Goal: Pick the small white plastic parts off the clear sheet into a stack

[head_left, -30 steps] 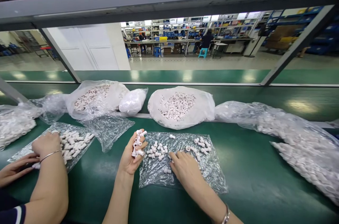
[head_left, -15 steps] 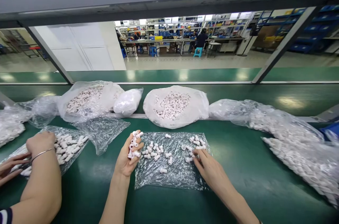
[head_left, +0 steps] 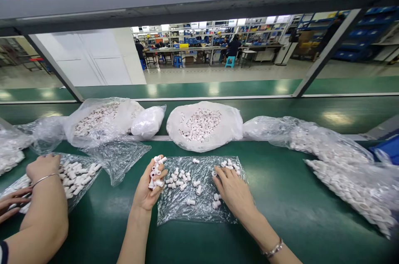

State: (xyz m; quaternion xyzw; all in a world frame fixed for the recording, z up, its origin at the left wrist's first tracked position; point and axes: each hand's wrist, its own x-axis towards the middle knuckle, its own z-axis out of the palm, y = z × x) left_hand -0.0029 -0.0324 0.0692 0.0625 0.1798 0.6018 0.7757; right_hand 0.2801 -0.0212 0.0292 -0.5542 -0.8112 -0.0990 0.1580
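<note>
Nearest, the left hand point(head_left: 149, 187) is cupped around a stack of small white plastic fittings point(head_left: 156, 171). The right hand point(head_left: 234, 191) lies spread and empty on the clear plastic sheet point(head_left: 187, 210), fingertips among loose fittings point(head_left: 182, 178). This looks like gathering; another pick needs a clean pinch. At far left, a co-worker's hand point(head_left: 42, 167) sorts similar pieces. Beyond sit the bulk bags point(head_left: 204, 124).

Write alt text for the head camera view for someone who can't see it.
The person's left hand cups a cluster of small white plastic fittings while the right hand lies flat on more scattered over a clear plastic sheet on a green bench. A co-worker's hand sorts similar parts on the left.
</note>
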